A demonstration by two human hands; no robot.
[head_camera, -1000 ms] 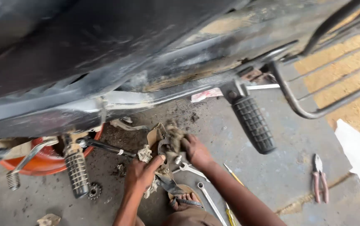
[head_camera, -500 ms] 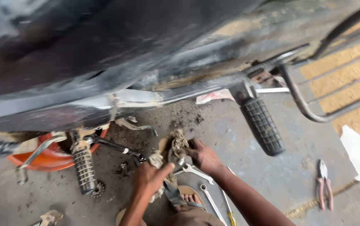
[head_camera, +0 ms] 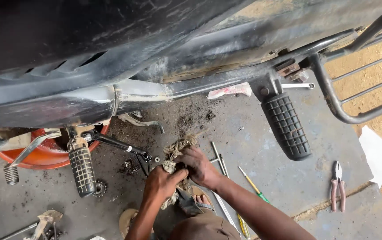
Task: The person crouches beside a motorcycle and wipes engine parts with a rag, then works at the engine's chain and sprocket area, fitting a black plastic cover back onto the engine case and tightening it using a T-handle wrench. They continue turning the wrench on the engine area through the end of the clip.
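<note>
Oily concrete floor (head_camera: 253, 146) beneath a motorcycle: the left hand (head_camera: 162, 182) and right hand (head_camera: 200, 166), apart a moment ago, are now closing together, clutching a greasy rag (head_camera: 173, 153)

Above both hands the motorcycle's dark underside (head_camera: 111, 66) closes off the way up, the front footpeg (head_camera: 82, 171) and gear lever (head_camera: 120, 144) crowd the left, while bare concrete floor (head_camera: 253, 146) lies open between the screwdriver (head_camera: 253, 184) and rear footpeg (head_camera: 287, 126).

A crumpled white wrapper with red print (head_camera: 230, 90) lies on the grey concrete floor (head_camera: 253, 146), just under the motorcycle's frame tube; no screens or signs.
</note>
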